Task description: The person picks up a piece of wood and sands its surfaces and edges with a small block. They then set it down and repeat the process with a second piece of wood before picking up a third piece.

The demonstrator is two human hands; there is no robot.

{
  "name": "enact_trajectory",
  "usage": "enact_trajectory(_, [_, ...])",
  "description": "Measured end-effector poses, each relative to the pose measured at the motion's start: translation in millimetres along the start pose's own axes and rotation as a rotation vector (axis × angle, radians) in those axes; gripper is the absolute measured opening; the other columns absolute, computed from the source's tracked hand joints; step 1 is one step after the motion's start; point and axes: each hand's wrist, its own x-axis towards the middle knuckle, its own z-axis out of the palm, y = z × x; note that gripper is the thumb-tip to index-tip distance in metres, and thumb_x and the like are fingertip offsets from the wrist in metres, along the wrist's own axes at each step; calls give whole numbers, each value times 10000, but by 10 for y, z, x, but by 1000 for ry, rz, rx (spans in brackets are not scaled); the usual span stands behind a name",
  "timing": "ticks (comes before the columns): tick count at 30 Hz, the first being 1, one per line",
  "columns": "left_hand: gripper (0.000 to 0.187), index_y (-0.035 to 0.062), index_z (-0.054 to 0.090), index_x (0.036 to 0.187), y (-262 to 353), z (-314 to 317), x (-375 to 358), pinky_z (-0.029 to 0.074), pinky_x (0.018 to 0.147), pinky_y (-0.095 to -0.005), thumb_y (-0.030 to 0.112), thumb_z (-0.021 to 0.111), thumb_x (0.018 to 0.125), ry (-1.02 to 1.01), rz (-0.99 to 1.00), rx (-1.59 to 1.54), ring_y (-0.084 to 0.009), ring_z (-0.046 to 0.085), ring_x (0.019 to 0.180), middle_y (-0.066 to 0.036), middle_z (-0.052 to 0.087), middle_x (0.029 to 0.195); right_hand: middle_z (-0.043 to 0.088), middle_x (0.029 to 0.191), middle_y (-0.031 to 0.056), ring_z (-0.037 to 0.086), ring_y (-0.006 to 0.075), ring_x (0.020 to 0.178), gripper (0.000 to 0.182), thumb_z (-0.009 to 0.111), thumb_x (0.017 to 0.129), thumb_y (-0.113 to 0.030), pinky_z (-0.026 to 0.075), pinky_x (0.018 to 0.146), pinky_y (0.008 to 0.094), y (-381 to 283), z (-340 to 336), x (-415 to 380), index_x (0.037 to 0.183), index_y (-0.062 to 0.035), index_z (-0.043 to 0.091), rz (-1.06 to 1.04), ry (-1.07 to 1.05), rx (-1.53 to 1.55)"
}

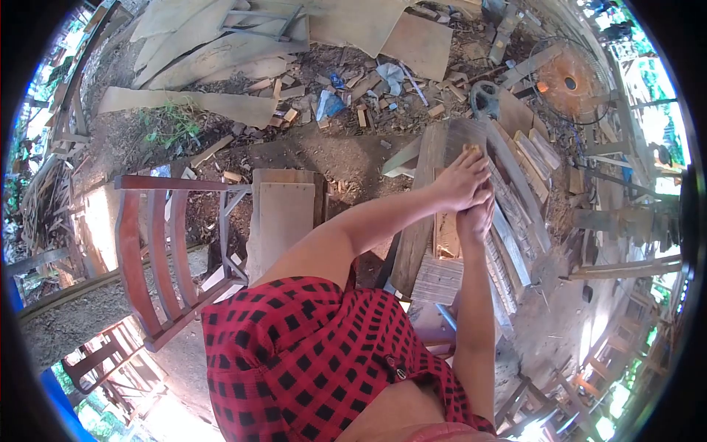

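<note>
My left hand is closed, fingers curled, over the wooden workbench. Close against it, nearer my body, my right hand is closed too. The hands touch, and a small yellowish-brown piece shows just past the left fingertips. Most of what lies inside the fingers is hidden. Under and beside the hands a narrow light-brown wooden piece lies on the bench. To the right of the hands, several long wooden strips lie side by side.
A red-brown slatted wooden chair frame stands at the left. Flat boards lie between it and the bench. A round caged fan is at the upper right. Wood scraps and large thin sheets cover the ground ahead.
</note>
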Motion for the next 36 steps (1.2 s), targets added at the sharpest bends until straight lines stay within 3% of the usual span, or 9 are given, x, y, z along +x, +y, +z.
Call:
enact_trajectory(2, [591,14,551,1305,-108,31,103,175,1186,-503,466,500,928,41,49,-58,-386,271,1420,-199,406,1462,529,1328,176,506,379,1204,497,638,869,-91,441,965,443,7,44,161,1334,-9,485,199,-25,369])
enact_trajectory(3, [600,13,547,1309,-102,21,99,185,1184,-500,473,501,925,44,71,-15,-390,281,1414,-200,410,1459,534,1323,165,509,368,1205,491,631,857,-48,442,971,432,-23,-9,122,1327,-10,493,21,31,35])
enact_trajectory(7, [606,7,528,1324,31,11,-45,170,1186,-505,472,487,938,26,63,11,-390,264,1423,-208,393,1469,414,1454,199,405,379,1334,584,612,901,-185,338,1101,472,-25,-25,-113,1428,-41,404,129,-17,102])
enact_trajectory(10, [631,-3,485,1360,301,39,-360,146,1188,-517,480,467,954,-96,50,43,-390,219,1441,-216,360,1486,490,1389,179,487,372,1250,574,702,848,-87,434,996,452,-168,-175,-480,1365,-7,466,27,84,-40])
enact_trajectory(16, [663,0,452,1388,783,-112,-1219,131,1190,-505,499,470,950,-175,98,-59,-367,201,1453,-222,342,1495,424,1446,206,423,388,1318,566,637,919,-234,360,1073,461,-611,-502,-1301,1399,-5,444,105,-22,3])
enact_trajectory(18, [673,12,430,1413,732,-145,-1150,112,1199,-496,501,470,953,-233,81,-89,-350,180,1464,-217,320,1514,415,1448,215,413,407,1322,570,641,914,-231,354,1077,480,-723,-511,-1189,1394,3,442,552,-22,712])
enact_trajectory(19, [675,15,423,1420,677,-147,-1075,97,1203,-493,504,465,956,-248,62,-53,-347,170,1467,-210,308,1525,439,1417,228,431,400,1302,590,651,902,-215,373,1060,475,-605,-505,-1194,1399,3,420,91,-56,-9])
enact_trajectory(27, [627,33,469,1396,-80,-230,-88,105,1209,-483,479,470,954,-78,-39,8,-364,195,1457,-178,343,1519,377,1475,206,324,389,1387,610,607,904,-208,299,1129,476,-169,83,69,1445,-34,385,44,-76,62])
enact_trajectory(36, [566,29,529,1313,330,-272,-683,169,1177,-530,437,544,922,-44,67,53,-438,260,1407,-257,376,1452,408,1441,236,349,442,1352,618,602,899,-225,326,1105,507,-336,-128,-678,1435,-16,373,96,-76,53])
